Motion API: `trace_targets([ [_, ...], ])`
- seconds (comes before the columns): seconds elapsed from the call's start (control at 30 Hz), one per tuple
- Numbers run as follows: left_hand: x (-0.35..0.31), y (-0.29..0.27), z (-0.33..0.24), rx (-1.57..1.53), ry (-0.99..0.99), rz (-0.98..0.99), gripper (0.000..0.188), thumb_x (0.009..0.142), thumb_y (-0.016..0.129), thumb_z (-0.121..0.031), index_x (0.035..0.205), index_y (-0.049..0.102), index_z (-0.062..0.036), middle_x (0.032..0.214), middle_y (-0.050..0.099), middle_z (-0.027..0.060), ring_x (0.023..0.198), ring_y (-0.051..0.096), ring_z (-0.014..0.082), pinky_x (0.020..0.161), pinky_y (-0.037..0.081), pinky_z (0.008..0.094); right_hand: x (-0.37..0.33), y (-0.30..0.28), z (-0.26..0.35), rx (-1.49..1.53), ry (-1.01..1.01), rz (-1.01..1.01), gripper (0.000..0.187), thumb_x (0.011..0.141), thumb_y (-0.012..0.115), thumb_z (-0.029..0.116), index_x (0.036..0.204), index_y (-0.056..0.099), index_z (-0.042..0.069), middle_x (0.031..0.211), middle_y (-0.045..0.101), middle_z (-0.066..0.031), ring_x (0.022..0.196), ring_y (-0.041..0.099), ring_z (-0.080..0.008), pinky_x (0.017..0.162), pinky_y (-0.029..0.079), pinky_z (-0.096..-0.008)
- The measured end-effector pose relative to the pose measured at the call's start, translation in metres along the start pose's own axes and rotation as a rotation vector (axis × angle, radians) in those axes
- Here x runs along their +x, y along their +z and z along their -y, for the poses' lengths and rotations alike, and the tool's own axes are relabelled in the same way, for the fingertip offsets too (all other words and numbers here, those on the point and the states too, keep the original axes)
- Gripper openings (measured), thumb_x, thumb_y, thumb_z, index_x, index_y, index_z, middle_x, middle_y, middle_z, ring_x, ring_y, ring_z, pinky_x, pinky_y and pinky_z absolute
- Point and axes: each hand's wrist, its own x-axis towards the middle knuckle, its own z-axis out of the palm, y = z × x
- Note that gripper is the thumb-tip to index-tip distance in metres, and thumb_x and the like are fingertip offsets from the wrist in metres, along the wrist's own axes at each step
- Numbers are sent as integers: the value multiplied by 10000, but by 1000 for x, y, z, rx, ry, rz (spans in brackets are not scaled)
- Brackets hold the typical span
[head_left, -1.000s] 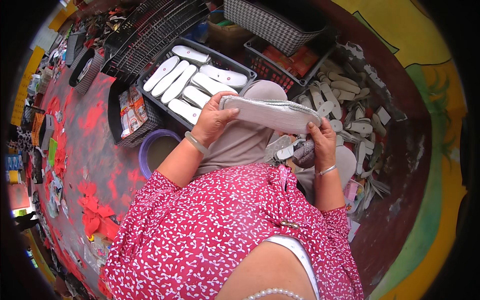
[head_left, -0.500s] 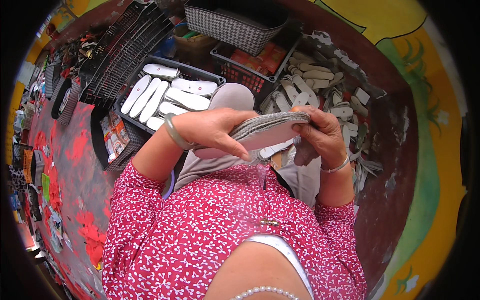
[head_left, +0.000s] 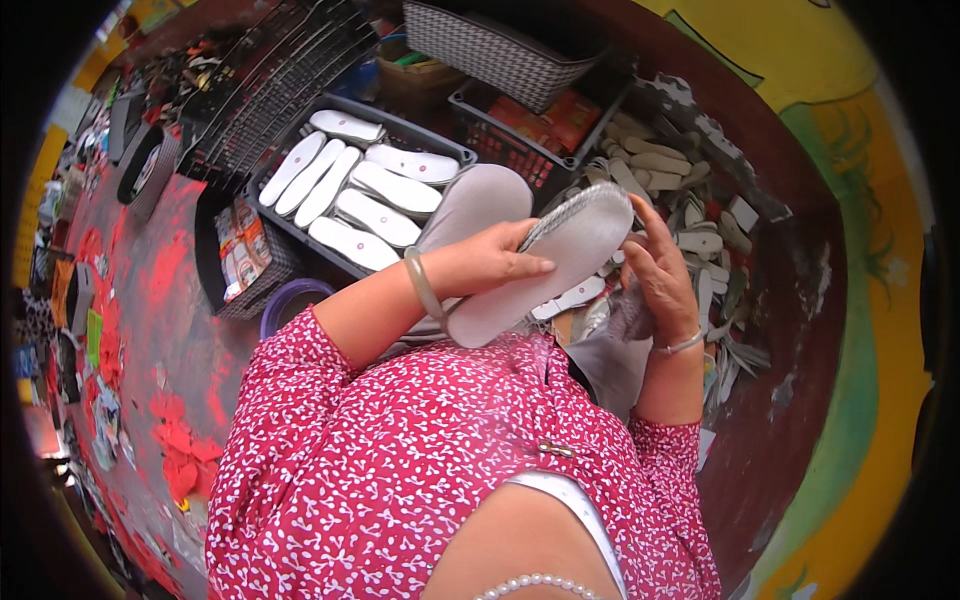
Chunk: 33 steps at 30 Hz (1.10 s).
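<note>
Across the grip of my left hand (head_left: 485,262) lies a stack of grey-white shoe insoles (head_left: 575,255), its pale flat face turned up and its layered rim showing along the far side. The thumb presses on that face. At the stack's right end is my right hand (head_left: 662,282), index finger reaching along the tip. Its lower fingers curl around a crumpled grey cloth (head_left: 629,314) that hangs beneath. Just under the stack, loose white insoles (head_left: 572,297) rest near my lap.
Ahead stands a grey crate (head_left: 440,150) holding several white insoles. A basket with a houndstooth pattern (head_left: 500,52) sits on another crate (head_left: 492,132). Piles of loose insoles (head_left: 655,160) lie to the right by the dark red wall (head_left: 790,330). A purple tub (head_left: 290,295) stands at left.
The insole stack has tipped so its broad face shows, its right end now higher. My right fingers have loosened from the pinch on the end and spread along it.
</note>
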Motion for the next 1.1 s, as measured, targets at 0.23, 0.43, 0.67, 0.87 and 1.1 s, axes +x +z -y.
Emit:
trace_targets([
  [0.23,22,0,6,-463,311,-330,377,932,507,-161,1260,402,-6,1095,571,138,1004,602,235,830,530,337,17,44,-30,-61,159,155,451,942,523,224,1291,421,-42,1043,595,-50,810,516,-64,708,422,-186],
  [0.43,20,-3,0,-493,350,-415,344,925,506,-143,1234,440,-5,1099,573,109,1016,582,198,847,506,328,24,60,-40,268,298,298,314,923,535,140,1167,504,-55,1033,591,-52,935,549,-103,833,453,-249],
  [0.67,16,-22,20,-484,377,-401,328,889,570,-95,1188,478,4,1084,585,83,974,576,150,850,485,288,21,57,-39,167,274,241,341,895,510,50,1212,481,-72,1104,587,-78,967,565,-127,863,452,-261],
  [0.87,5,-19,24,91,510,-600,280,885,579,-53,1150,509,5,1023,605,56,933,570,101,837,476,259,21,60,-47,81,275,249,322,896,520,64,1191,499,-64,1082,596,-76,965,571,-134,860,451,-264],
  [1.1,-3,-33,15,-275,440,-441,348,870,617,-94,1183,489,-11,1023,609,52,912,579,97,797,477,258,19,69,-34,135,296,229,327,898,535,89,1187,503,-59,1083,606,-84,967,574,-138,866,446,-271],
])
